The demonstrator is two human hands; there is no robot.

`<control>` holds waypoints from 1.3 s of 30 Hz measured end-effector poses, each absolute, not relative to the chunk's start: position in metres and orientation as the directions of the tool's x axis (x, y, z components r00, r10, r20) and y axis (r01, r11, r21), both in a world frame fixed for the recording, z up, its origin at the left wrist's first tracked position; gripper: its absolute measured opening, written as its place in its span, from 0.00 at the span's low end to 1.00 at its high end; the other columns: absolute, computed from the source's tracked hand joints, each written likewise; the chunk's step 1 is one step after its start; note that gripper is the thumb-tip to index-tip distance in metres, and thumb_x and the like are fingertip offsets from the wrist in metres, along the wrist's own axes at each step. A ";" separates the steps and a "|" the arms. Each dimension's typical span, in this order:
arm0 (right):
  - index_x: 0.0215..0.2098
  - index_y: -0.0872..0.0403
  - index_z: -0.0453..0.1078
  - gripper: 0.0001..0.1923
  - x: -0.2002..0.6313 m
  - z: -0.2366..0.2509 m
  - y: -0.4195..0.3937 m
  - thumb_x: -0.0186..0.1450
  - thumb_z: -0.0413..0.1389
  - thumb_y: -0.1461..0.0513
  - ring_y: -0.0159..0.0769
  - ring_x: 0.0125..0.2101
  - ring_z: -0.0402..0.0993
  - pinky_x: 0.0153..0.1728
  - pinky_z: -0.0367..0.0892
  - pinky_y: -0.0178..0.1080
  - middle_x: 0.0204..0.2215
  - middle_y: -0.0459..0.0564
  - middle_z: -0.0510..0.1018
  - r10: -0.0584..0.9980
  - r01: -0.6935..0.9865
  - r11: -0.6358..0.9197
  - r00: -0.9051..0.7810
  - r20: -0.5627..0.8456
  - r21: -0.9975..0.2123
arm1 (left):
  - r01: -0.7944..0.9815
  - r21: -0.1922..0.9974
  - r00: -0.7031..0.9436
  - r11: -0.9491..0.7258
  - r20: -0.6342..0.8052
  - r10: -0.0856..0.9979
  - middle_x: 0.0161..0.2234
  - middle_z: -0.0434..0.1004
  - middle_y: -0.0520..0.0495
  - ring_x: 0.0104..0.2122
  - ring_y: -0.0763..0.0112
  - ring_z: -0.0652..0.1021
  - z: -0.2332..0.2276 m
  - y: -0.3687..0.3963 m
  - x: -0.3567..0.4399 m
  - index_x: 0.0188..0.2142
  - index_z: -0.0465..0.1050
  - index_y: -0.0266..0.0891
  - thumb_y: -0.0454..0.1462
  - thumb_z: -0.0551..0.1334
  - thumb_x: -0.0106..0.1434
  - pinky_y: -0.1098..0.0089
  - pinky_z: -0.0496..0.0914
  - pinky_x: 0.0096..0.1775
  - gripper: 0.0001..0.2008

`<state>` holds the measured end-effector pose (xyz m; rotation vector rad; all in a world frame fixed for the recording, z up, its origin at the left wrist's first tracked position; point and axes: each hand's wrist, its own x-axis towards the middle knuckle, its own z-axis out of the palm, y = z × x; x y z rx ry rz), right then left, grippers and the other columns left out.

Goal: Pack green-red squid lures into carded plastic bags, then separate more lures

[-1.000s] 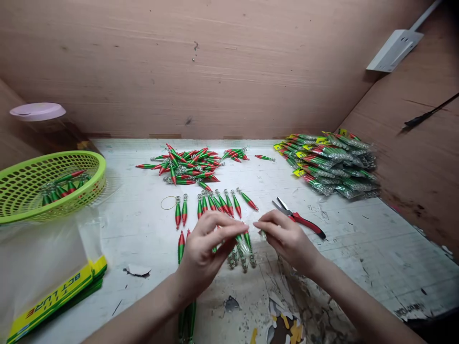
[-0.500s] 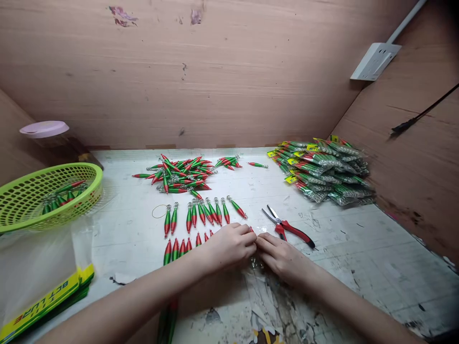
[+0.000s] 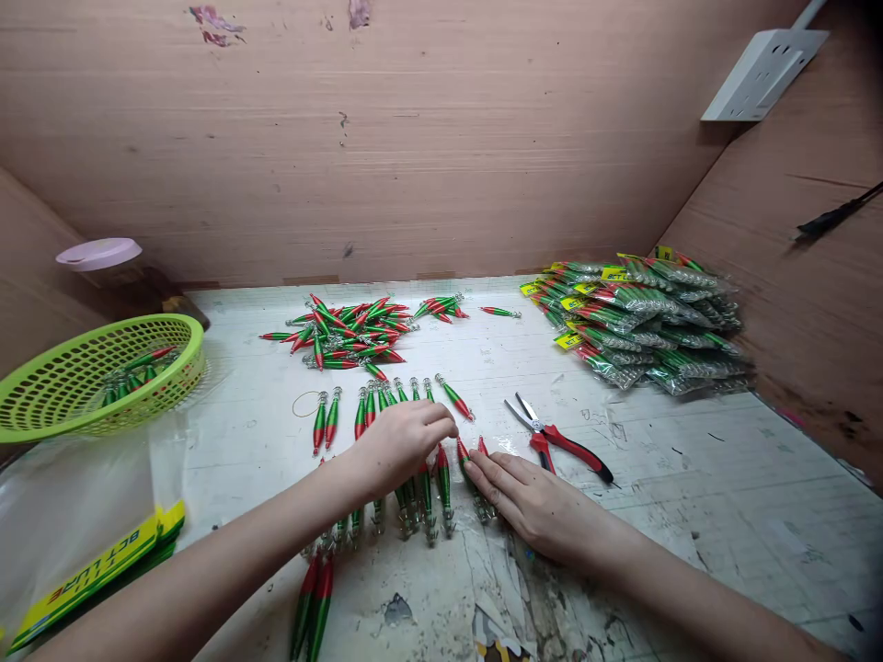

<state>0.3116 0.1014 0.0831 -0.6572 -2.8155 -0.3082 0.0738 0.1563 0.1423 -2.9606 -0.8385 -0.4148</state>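
Note:
Red-and-green fishing lures lie in rows on the white bench [image 3: 690, 460]. My left hand [image 3: 396, 443] rests fingers-down on the near row of lures [image 3: 441, 478], touching their upper ends. Just to its right, my right hand [image 3: 531, 501] lies flat with fingers extended against the row's right end. A second row of lures [image 3: 372, 405] sits just beyond my left hand. Whether either hand pinches a lure is hidden by the fingers.
A loose heap of lures [image 3: 351, 333] lies farther back. Bagged lures [image 3: 641, 322] are stacked at the back right. Red-handled pliers [image 3: 562, 439] lie right of my hands. A green basket [image 3: 41, 405] and empty bags with yellow headers [image 3: 89, 565] sit left.
My hands have spread apart from the bundle they held together; the lures now lie side by side in a row under them. The view shifted slightly.

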 end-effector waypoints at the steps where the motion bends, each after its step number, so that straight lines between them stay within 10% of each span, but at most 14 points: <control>1: 0.62 0.71 0.53 0.26 0.311 0.083 0.102 0.65 0.42 0.72 0.53 0.54 0.62 0.49 0.68 0.50 0.58 0.68 0.61 0.411 0.455 0.878 -0.875 0.255 0.150 | 0.534 0.055 0.798 -0.843 0.295 0.525 0.33 0.71 0.45 0.34 0.69 0.73 0.144 0.156 0.070 0.36 0.69 0.36 0.27 0.49 0.67 0.72 0.68 0.34 0.10; 17: 0.66 0.63 0.46 0.29 0.320 0.092 0.115 0.66 0.42 0.72 0.46 0.56 0.57 0.52 0.65 0.47 0.62 0.58 0.56 0.508 0.521 0.853 -0.828 0.238 -0.010 | 0.550 -0.102 0.794 -0.829 0.370 0.482 0.37 0.73 0.44 0.36 0.65 0.74 0.160 0.136 0.026 0.36 0.67 0.35 0.29 0.50 0.68 0.67 0.69 0.35 0.09; 23: 0.53 0.62 0.65 0.16 0.331 0.128 0.228 0.68 0.48 0.67 0.45 0.52 0.61 0.50 0.64 0.46 0.52 0.61 0.67 0.838 0.858 0.514 -0.499 0.222 -0.013 | 0.725 -0.093 0.636 -0.682 0.468 0.613 0.41 0.72 0.44 0.39 0.62 0.74 0.183 0.169 0.001 0.40 0.68 0.36 0.35 0.52 0.68 0.64 0.69 0.37 0.08; 32: 0.45 0.61 0.68 0.13 0.305 0.121 0.362 0.67 0.54 0.59 0.41 0.46 0.68 0.46 0.66 0.47 0.45 0.55 0.71 0.959 0.963 0.257 -0.264 0.105 0.077 | 0.765 -0.131 0.641 -0.631 0.248 0.726 0.39 0.71 0.39 0.40 0.60 0.73 0.160 0.291 0.096 0.39 0.73 0.32 0.24 0.55 0.59 0.65 0.70 0.38 0.12; 39: 0.42 0.60 0.69 0.11 0.310 0.113 0.365 0.68 0.52 0.60 0.39 0.46 0.69 0.46 0.66 0.46 0.42 0.54 0.73 0.959 0.964 0.264 -0.266 0.103 0.034 | 0.770 -0.078 0.637 -0.633 0.165 0.753 0.39 0.70 0.44 0.41 0.64 0.72 0.140 0.364 0.130 0.37 0.70 0.32 0.34 0.60 0.65 0.61 0.70 0.43 0.04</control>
